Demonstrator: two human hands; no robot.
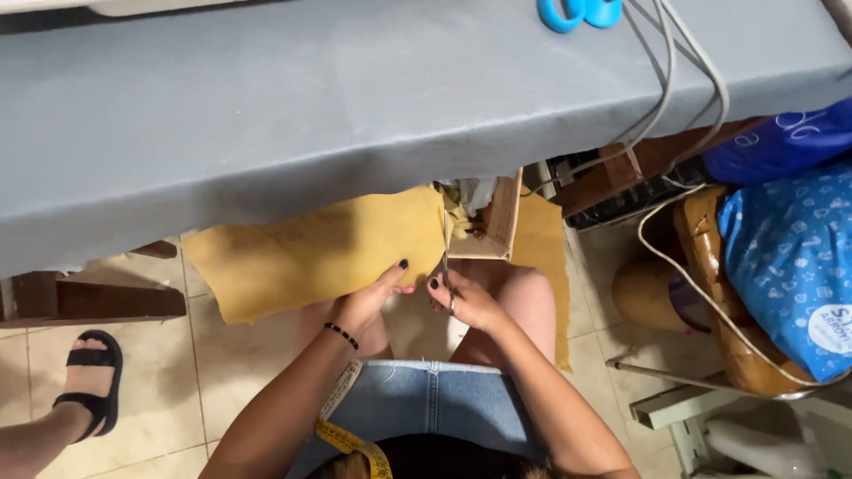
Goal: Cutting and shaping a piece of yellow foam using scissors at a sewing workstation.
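we look down over our lap, seated at the grey surface that fills the top of the view. our left hand pinches the lower edge of a mustard-yellow fabric piece, its fingers clenched on the cloth, which hangs from under the surface edge down toward our knees. our right hand grasps a small pair of scissors, fingers closed through the handles, blades pointing up along the fabric's right edge. just beyond sits a cardboard box holding yellow scraps. a yellow measuring tape drapes over our denim shorts. blue scissor handles lie on the surface's far side, and another person's sandalled foot rests on the tiled floor at left.
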